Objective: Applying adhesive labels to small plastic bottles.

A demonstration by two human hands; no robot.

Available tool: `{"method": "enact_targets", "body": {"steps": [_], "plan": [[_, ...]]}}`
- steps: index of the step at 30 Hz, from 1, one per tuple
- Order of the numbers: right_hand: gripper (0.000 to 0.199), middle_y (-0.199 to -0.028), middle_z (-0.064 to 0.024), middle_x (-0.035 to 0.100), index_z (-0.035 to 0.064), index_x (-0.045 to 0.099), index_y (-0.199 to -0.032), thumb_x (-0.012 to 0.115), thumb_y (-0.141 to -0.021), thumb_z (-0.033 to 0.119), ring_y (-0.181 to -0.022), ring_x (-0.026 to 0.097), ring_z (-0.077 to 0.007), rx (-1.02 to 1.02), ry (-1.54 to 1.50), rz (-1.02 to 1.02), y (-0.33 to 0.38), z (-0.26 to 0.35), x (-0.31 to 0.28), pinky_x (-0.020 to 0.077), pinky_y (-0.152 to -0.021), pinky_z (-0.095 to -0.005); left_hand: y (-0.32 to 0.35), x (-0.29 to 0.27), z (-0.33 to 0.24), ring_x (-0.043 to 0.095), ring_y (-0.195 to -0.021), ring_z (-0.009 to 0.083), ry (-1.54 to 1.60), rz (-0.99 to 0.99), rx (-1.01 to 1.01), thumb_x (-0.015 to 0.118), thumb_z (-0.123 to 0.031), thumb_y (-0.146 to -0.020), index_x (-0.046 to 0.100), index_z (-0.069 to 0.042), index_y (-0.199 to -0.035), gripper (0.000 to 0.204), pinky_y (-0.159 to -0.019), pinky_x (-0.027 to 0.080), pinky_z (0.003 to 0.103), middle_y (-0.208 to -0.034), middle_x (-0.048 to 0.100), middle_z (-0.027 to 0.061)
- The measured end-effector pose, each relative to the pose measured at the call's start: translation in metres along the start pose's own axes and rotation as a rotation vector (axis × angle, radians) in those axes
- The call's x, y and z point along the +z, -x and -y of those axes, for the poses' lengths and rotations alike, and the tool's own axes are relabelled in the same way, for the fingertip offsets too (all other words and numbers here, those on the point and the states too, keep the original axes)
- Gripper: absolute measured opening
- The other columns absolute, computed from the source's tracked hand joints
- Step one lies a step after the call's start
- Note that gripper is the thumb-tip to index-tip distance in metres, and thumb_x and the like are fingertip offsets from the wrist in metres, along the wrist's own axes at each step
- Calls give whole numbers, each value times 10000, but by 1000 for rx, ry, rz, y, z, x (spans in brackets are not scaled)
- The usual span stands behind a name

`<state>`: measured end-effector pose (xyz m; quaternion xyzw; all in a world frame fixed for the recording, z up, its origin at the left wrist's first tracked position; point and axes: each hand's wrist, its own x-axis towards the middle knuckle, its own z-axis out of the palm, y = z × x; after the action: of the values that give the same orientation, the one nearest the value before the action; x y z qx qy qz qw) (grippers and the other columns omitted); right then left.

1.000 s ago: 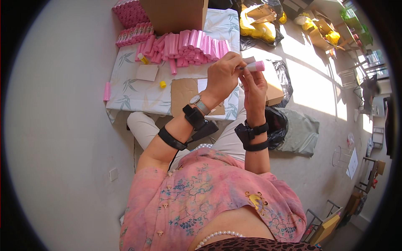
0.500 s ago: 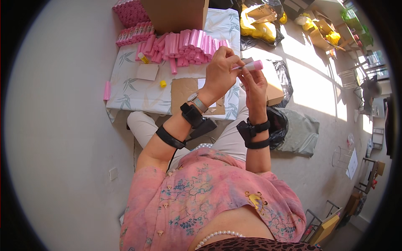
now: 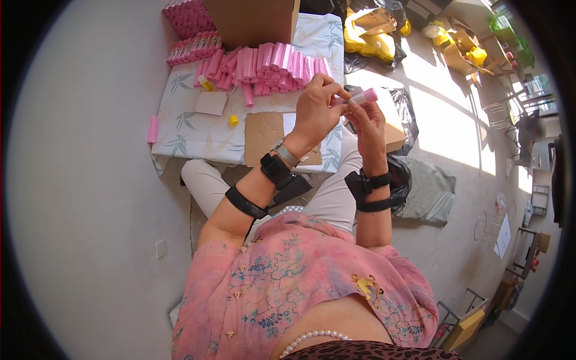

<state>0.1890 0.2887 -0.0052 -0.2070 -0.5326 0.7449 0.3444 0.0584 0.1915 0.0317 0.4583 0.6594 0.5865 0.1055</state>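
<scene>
our left hand [image 3: 315, 114] and right hand [image 3: 369, 123] both pinch a pink tube [image 3: 359, 98] between the fingertips, raised above the table [image 3: 180, 129], near the heap of pink tubes [image 3: 273, 66].

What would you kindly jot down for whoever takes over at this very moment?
Left hand and right hand: both pinch one pink tube, raised over the table's edge.
Pile of pink tubes lies on the leaf-print tablecloth by a cardboard box; a yellow cap sits loose, a cardboard sheet near the edge.
Done: cannot tell.
Left: the tube in hand.
</scene>
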Motion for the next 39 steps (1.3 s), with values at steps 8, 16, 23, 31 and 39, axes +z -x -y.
{"method": "enact_targets", "body": {"steps": [8, 16, 23, 31, 39], "plan": [[278, -1084, -90, 712, -25, 655, -1204, 717, -982, 129, -1011, 681, -164, -13, 52, 31, 0, 5, -5, 559, -933, -340, 2, 0, -7, 651, -781, 220, 85, 29, -89, 839, -37, -723, 741, -29, -884, 188, -695, 549, 338, -981, 607, 96], [289, -1091, -85, 715, -19, 646, -1229, 719, -976, 102, -1014, 679, -165, -38, 56, 33, 7, 13, -6, 545, -954, -339, 3, 4, -11, 639, -877, 247, 0, -118, 122, 804, -11, -750, 683, -64, -1139, 411, -688, 521, 366, -1021, 630, 117], [312, -1110, -87, 719, -20, 633, -1256, 718, -974, 85, -1037, 680, -165, -89, 7, 23, 17, 24, -2, 538, -962, -342, 16, 1, -29, 640, -903, 283, 74, 1, 118, 766, 47, -784, 716, -57, -1157, 390, -753, 533, 388, -1004, 639, 97], [319, -1180, -83, 686, -14, 614, -1284, 682, -972, 8, -1100, 655, -162, -144, -121, 74, 24, 29, 1, 523, -982, -339, 25, 1, -42, 650, -880, 247, -67, -89, 247, 759, 99, -791, 756, -109, -1201, 460, -746, 549, 343, -1001, 655, 89], [303, -1220, -99, 664, -17, 607, -1273, 669, -977, 8, -1138, 644, -187, -133, -210, 109, 31, 35, 5, 513, -1008, -342, 32, 2, -43, 606, -816, 247, -191, -129, 403, 777, 21, -789, 744, -117, -1216, 450, -664, 502, 368, -895, 587, 68]]}}
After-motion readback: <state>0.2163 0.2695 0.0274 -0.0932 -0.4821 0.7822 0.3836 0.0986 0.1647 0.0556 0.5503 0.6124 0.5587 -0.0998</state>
